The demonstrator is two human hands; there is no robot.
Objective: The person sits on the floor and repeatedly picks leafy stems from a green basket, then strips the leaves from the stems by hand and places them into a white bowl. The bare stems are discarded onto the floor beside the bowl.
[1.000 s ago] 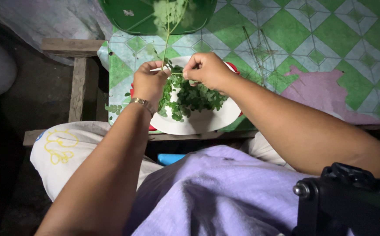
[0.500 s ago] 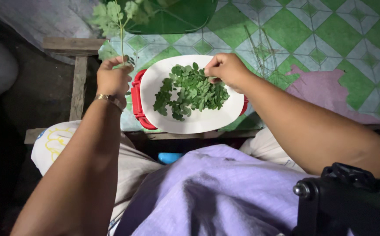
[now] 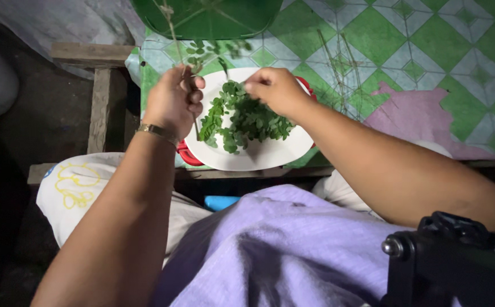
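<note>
Pinching a thin leafy green sprig (image 3: 193,54), the left hand (image 3: 173,102) hovers beside the white oval plate (image 3: 264,153); the right hand (image 3: 276,90) grip closes on small green leaves (image 3: 247,119) there.

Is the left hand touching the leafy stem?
Touching. The head view shows the left hand with fingers curled around the leafy stem, which rises out of the fist above the white plate.
</note>
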